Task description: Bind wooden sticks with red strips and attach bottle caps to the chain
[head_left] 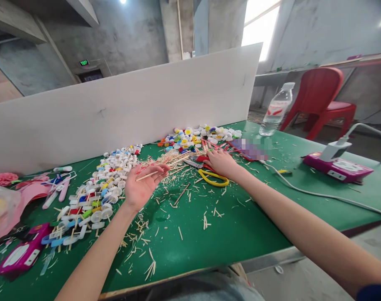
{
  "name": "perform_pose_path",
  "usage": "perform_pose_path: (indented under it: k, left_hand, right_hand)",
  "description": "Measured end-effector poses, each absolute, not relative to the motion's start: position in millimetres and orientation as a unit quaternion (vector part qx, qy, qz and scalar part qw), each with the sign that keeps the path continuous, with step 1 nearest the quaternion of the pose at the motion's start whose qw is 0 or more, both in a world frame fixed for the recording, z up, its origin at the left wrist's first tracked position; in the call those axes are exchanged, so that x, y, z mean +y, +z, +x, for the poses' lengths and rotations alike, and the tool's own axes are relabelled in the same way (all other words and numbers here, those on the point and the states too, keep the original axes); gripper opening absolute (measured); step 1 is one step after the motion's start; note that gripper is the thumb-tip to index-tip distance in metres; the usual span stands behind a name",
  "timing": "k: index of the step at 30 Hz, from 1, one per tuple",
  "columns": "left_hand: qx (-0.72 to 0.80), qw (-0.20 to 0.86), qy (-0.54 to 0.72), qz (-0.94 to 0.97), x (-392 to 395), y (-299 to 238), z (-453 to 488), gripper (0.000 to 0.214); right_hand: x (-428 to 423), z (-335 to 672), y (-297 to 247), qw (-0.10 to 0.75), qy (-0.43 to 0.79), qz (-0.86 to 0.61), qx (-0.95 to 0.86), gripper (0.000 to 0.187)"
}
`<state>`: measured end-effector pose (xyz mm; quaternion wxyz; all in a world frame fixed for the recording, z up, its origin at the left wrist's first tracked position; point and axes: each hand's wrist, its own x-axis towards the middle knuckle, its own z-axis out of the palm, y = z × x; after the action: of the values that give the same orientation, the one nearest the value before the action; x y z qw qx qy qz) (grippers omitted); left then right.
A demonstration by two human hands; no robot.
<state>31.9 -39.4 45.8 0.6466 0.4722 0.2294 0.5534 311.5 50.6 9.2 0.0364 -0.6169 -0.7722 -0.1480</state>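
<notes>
My left hand [144,184] is raised palm-up over the green table [228,234], fingers curled, with a thin wooden stick [147,176] lying across the palm. My right hand [221,161] reaches forward, palm down, onto the red and yellow scissors [213,176] beside a heap of wooden sticks [174,161]; its fingertips are partly hidden. Short stick offcuts [146,246] lie scattered over the table in front of me.
White bottle caps [115,171] are piled at left, coloured caps [193,136] at the back by a white board [130,104]. A water bottle [276,109], a phone [248,149], a pink power strip [337,166] with cable, and a red chair [322,98] are at right.
</notes>
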Motion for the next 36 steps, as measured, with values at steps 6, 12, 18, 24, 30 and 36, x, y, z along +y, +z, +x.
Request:
perform_pose_path:
  k: [6,12,18,24,30,36]
  left_hand:
    - [0.234,0.682,0.504,0.475,-41,45,33,0.048]
    - [0.346,0.585,0.538,0.498,-30,22,40,0.015]
    - [0.368,0.544,0.572,0.491,-24,6,45,0.018]
    - [0.379,0.556,0.574,0.467,-29,16,46,0.035]
    - [0.343,0.6,0.525,0.496,-38,21,52,0.047]
    - [0.316,0.649,0.513,0.464,-43,26,53,0.035]
  right_hand:
    - [49,310,14,0.13,-0.153,-0.649,-0.734,0.049]
    - [42,301,27,0.236,-0.093,-0.642,-0.723,0.048]
    - [23,283,38,0.238,-0.097,-0.584,-0.77,0.044]
    - [6,269,43,0.24,-0.107,-0.493,-0.83,0.037]
    - [-2,262,43,0.241,-0.104,-0.441,-0.858,0.029]
    - [-6,260,45,0.247,-0.086,-0.451,-0.853,0.027]
